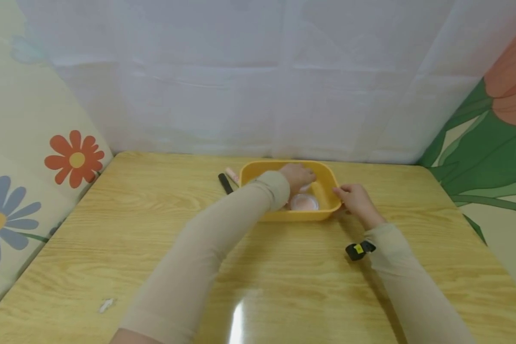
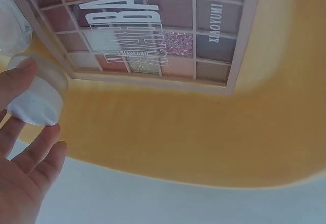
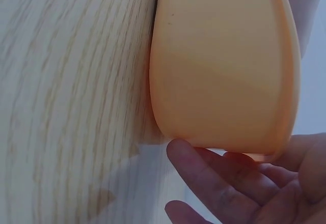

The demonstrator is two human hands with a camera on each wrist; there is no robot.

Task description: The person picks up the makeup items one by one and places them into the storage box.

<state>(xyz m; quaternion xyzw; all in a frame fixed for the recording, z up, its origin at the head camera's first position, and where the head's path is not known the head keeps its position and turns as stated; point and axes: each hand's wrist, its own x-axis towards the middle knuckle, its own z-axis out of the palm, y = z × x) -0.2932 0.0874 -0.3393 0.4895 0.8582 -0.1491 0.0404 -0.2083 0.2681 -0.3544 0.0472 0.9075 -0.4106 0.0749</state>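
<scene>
In the head view a yellow plastic bin (image 1: 292,216) stands toward the back of the table. My left hand (image 1: 298,176) reaches down into it. Between thumb and fingers it pinches a small rounded white piece with a beige end (image 2: 39,95), whose exact kind I cannot tell. Beside that piece lies an eyeshadow palette (image 2: 175,18) with a clear lid and many colored pans, at the bin's inner wall. A round clear case with pale pink contents (image 1: 304,202) sits on the bin floor. My right hand (image 1: 356,201) grips the bin's right end, thumb at the rim and fingers beneath.
Left of the bin, a black stick-shaped item (image 1: 225,183) and a pink tube-like item (image 1: 231,176) lie on the wooden table (image 1: 284,267). A white curtain (image 1: 198,95) hangs behind the table's back edge. A whitish mark (image 1: 106,305) shows at the front left.
</scene>
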